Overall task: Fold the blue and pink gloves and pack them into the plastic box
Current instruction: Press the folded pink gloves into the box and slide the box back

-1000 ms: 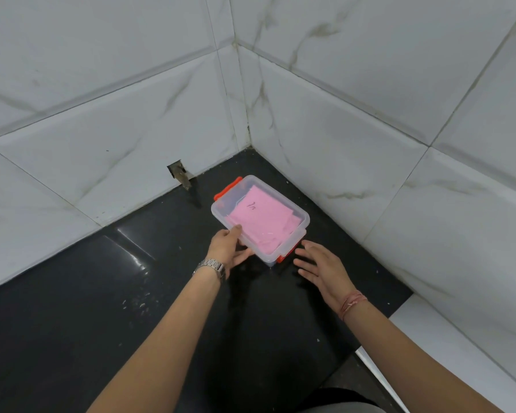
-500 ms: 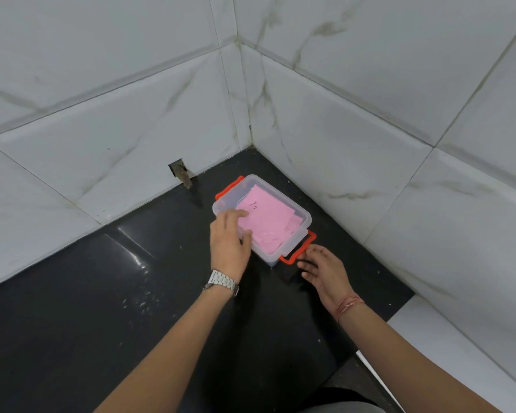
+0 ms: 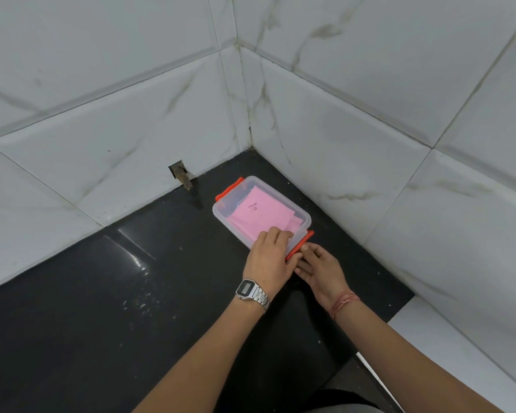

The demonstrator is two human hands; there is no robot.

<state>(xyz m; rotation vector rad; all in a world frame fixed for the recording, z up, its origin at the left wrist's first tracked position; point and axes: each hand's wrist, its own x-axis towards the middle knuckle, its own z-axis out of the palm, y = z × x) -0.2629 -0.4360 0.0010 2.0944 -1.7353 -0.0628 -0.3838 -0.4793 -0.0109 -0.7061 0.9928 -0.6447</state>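
A clear plastic box (image 3: 245, 186) with its lid on sits on the black counter near the wall corner. A folded pink glove (image 3: 262, 211) shows through the lid; no blue glove is visible. An orange latch (image 3: 230, 189) hangs at the far end, another orange latch (image 3: 303, 241) at the near end. My left hand (image 3: 268, 259) presses flat on the lid's near end. My right hand (image 3: 320, 268) has its fingers on the near orange latch.
The black counter (image 3: 131, 308) ends at white marble wall tiles on the left and right, meeting at a corner behind the box. A small hole with a stub (image 3: 181, 174) sits in the left wall. A white ledge (image 3: 447, 332) lies at the right.
My left hand slid from the box's left side to the lid's near end. My right hand closed in on the near orange latch, which swung out from the box.
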